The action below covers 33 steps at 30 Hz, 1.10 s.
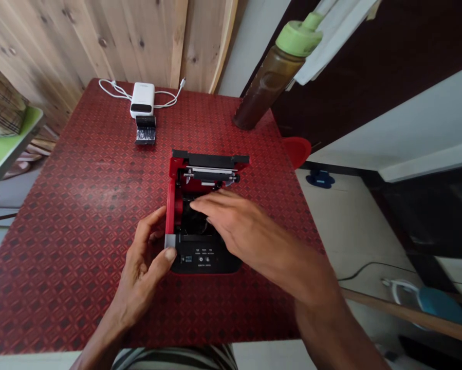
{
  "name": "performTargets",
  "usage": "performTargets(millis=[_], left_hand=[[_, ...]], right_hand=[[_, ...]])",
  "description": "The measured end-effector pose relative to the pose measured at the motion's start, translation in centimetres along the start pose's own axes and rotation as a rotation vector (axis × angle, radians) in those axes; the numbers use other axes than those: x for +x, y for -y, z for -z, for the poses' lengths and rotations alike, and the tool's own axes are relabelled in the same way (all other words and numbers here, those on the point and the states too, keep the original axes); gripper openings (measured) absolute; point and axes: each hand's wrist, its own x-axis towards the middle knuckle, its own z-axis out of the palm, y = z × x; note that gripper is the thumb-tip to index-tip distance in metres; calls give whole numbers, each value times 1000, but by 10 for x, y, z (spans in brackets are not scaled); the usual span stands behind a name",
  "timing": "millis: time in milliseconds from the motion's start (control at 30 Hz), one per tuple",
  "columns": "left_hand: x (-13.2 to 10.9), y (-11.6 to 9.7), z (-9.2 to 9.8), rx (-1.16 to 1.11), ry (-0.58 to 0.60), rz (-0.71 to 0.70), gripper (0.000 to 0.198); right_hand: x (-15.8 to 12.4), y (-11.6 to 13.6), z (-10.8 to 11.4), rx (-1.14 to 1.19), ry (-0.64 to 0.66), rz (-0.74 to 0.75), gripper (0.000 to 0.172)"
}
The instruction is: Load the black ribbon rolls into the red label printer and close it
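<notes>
The red-and-black printer (194, 240) sits in the middle of the red patterned surface (99, 205), its control panel towards me and its lid (211, 160) raised at the far side. A dark roller (211, 176) spans the inside of the lid. The paper compartment lies open, and in it I see something dark and glossy, partly covered by my fingers; I cannot tell what it is.

My left hand (148, 249) is half curled about the near left corner, thumb on the grey corner piece, fingers against the red side wall. My right hand (234, 218) reaches over the right side, palm down, its fingers bent together at the compartment; whether they have hold of anything I cannot tell.

Towards the far right stands a tall bottle (267, 79) with a green lid. It is dark brown below and paler amber just under the lid, though I cannot tell liquid from tinted wall. At the far left lie a white power bank (142, 96), its white cable (165, 105) and a black, shiny strip (145, 134) just in front.
</notes>
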Motion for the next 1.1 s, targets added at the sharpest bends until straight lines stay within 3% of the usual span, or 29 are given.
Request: performTargets(millis=[133, 233, 333, 500, 600, 767, 933, 1000, 1100], left_hand=[[0, 0, 0, -11, 0, -1, 61], [2, 1, -1, -10, -2, -12, 60], [3, 1, -2, -13, -3, -25, 61], [0, 3, 4, -50, 24, 13, 60], [3, -1, 16, -65, -32, -28, 58], [45, -36, 25, 78, -97, -234, 52], [107, -67, 3, 70, -91, -364, 45], [118, -70, -7, 35, -84, -347, 42], [113, -69, -13, -1, -102, -311, 24]], right_hand=[[-8, 0, 11, 65, 43, 102, 37], [-2, 0, 9, 32, 65, 95, 25], [4, -3, 4, 16, 71, 108, 24], [-7, -4, 7, 55, -140, 145, 17], [-21, 1, 7, 55, -287, 154, 17], [-42, 13, -13, -14, -426, 149, 19], [-54, 21, -31, -118, -513, 175, 19], [-57, 22, -34, -159, -542, 178, 19], [-61, 24, -37, -229, -580, 181, 19]])
